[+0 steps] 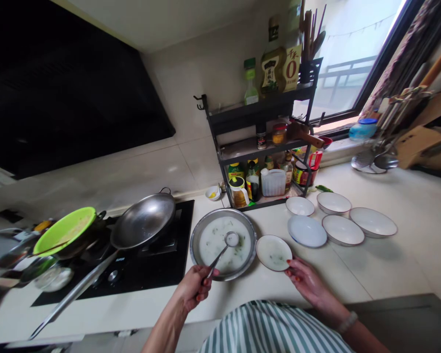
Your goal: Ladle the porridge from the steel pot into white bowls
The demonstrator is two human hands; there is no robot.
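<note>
My left hand (194,287) is closed round the handle of a metal ladle (231,239), whose bowl rests in a large steel basin (196,235) of pale white liquid with green flecks. My right hand (304,279) rests by the near rim of a small white bowl (274,252) that holds a little of the same liquid; its fingers touch the rim. Both stand on the white counter just in front of me.
Several empty white bowls (343,229) lie right of the basin. A steel wok (143,225) sits on the black hob, with a green plate (64,229) over a pot at left. A black rack (260,147) of bottles and jars stands behind.
</note>
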